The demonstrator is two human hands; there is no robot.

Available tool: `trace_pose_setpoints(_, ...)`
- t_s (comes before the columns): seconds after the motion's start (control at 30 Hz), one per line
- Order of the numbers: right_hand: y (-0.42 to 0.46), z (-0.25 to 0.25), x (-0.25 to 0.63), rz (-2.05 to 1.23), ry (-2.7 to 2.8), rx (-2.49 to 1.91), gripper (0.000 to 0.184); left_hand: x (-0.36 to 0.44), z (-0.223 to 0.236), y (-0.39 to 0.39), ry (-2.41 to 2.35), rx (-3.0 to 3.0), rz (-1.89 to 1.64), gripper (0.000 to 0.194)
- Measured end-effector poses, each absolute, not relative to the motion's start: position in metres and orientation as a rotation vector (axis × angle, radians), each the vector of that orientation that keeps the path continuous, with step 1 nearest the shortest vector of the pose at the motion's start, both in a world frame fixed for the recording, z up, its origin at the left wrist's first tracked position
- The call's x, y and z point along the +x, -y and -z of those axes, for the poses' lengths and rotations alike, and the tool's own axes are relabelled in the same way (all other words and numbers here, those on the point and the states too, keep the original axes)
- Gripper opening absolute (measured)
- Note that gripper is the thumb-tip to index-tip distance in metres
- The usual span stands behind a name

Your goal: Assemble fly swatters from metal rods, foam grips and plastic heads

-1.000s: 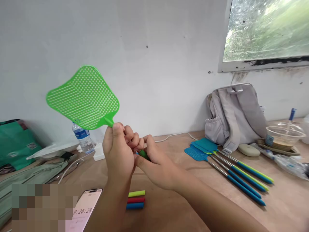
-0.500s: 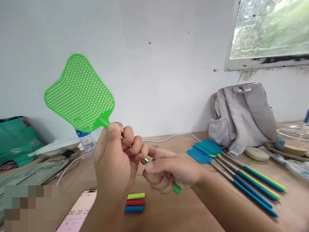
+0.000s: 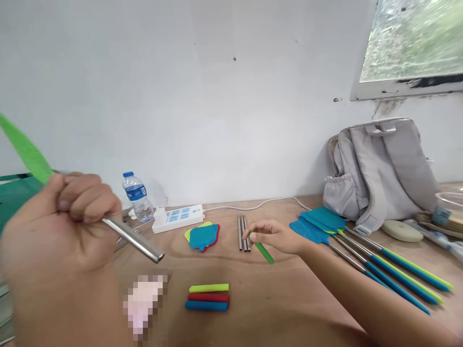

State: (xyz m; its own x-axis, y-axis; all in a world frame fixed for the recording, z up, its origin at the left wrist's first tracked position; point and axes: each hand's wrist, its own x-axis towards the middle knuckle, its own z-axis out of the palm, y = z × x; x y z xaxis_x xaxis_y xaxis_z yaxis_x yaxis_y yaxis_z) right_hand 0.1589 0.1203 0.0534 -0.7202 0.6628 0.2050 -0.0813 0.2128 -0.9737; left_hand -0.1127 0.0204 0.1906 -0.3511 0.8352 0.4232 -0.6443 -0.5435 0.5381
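My left hand (image 3: pixel 68 226) is closed around a fly swatter made of a green head (image 3: pixel 25 149), seen nearly edge-on, and a metal tube (image 3: pixel 133 239) whose bare end points down to the right. Over the table, apart from it, my right hand (image 3: pixel 275 235) pinches a green handle sleeve (image 3: pixel 264 252) between thumb and fingers. Just behind that hand lie several metal tubes (image 3: pixel 240 233). Loose swatter heads (image 3: pixel 202 237) in blue, yellow-green and red overlap to their left. Nearer me rest a yellow-green sleeve (image 3: pixel 210 288), a red sleeve (image 3: pixel 209 297) and a blue sleeve (image 3: pixel 207 305).
Several assembled fly swatters (image 3: pixel 378 266) lie at the right, before a grey backpack (image 3: pixel 379 173). At the back left stand a water bottle (image 3: pixel 136 195) and a white power strip (image 3: pixel 179 218). A pixelated patch covers something near the front left.
My hands have moved apart. The green sleeve has come away from the tube's end and is in my right hand, while the swatter has gone left and turned edge-on.
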Motion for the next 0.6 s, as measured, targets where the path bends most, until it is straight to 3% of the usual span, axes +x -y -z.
trace_pose_setpoints(0.2,-0.121,-0.037,0.153,-1.516,2.055,-0.546,0.029,-0.089,-0.195,-0.027,-0.316,0.950,-1.926,0.032)
trace_pose_setpoints(0.43,-0.130,-0.032,0.169,-1.257,2.481,-0.815,0.017,-0.094,-0.195,-0.031,-0.394,0.961,-1.978,0.033)
trace_pose_setpoints(0.6,-0.124,-0.038,0.174,-1.010,2.908,-1.105,0.030,-0.094,-0.194,-0.034,-0.421,0.995,-1.978,0.033)
